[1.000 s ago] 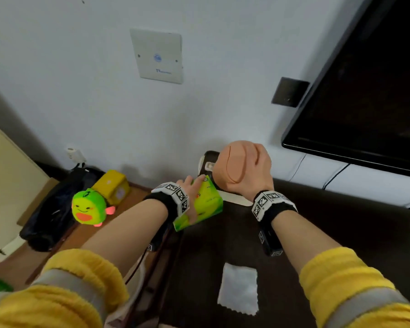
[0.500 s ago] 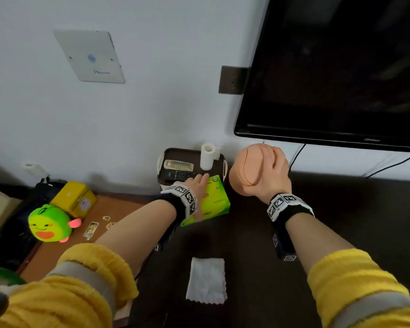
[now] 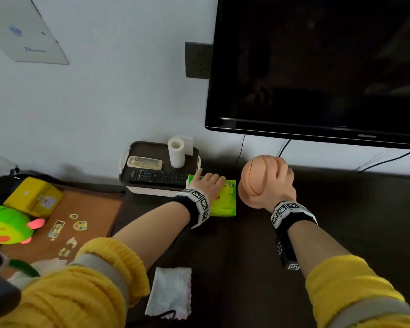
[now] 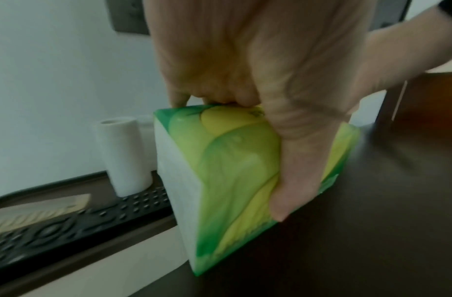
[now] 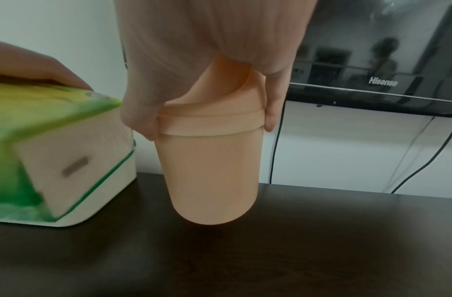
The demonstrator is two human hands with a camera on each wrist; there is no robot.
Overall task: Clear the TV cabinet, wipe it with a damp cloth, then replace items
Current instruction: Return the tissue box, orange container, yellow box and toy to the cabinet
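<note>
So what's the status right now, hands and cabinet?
Left hand grips green tissue pack, tilted on cabinet top. Right hand holds peach bin by its lid rim, just above cabinet. White cloth lies near front edge.

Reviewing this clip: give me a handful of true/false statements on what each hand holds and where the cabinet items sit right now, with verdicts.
1. The left hand grips a green tissue pack. True.
2. The right hand is empty. False: it holds a peach lidded cup by its lid rim.
3. The cup stands firmly on the cabinet. False: it hangs tilted in the grip, its base just above the top.
4. The white cloth lies on the cabinet, untouched by either hand. True.
5. The black remote lies on the floor. False: it lies in the dark tray beside the paper roll.
</note>
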